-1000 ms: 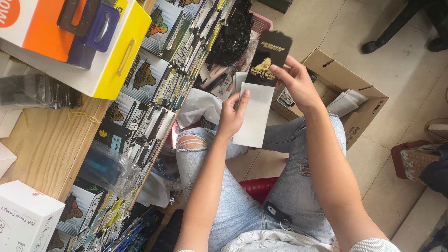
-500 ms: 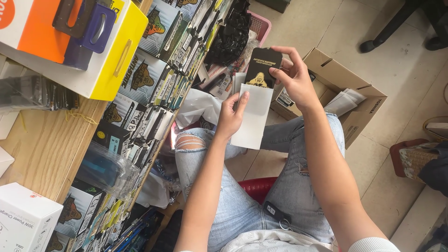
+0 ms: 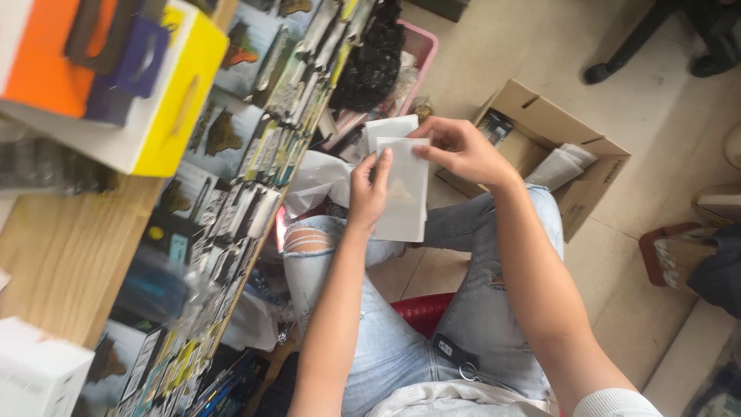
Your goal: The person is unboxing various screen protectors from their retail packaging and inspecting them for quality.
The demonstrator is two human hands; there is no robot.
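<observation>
pale floor tiles and an open cardboard box (image 3: 575, 166) fill the upper right. at centre frame the left hand (image 3: 369, 189) grips a white paper sleeve (image 3: 403, 199) while the right hand (image 3: 461, 150) pinches its top edge; best to keep it flat and press evenly.

Between the left hand (image 3: 369, 191) and right hand (image 3: 461, 150) is a thin, matt white sleeve (image 3: 401, 199), seemingly paper in this blurred view, above worn, ripped denim jeans (image 3: 401, 340), with a brown cardboard box (image 3: 575, 158) beyond the right hand and a grainy wood table (image 3: 65, 247) left of both.
</observation>
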